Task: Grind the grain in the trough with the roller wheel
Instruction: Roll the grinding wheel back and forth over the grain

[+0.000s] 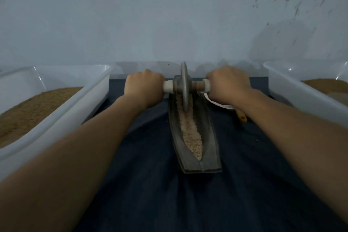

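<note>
Head view: the trough (208,133), a dark, narrow boat shape, lies in the middle of the frame on a dark blue cloth (150,165), running from just below centre up toward the wall. A strip of pale grain (190,133) fills its groove. The wheel (184,86) stands upright on edge in the groove at the trough's far end, its lower rim in the grain.

The left hand (144,87) grips the handle (168,86) to the left of the wheel, and the right hand (227,85) grips it to the right. On both hands the fingers curl tightly together round the handle, and the fingertips are hidden.

A white bin (75,115) at left and another (291,92) at right hold brown meal. A white dish (216,102) shows partly under the right wrist.
</note>
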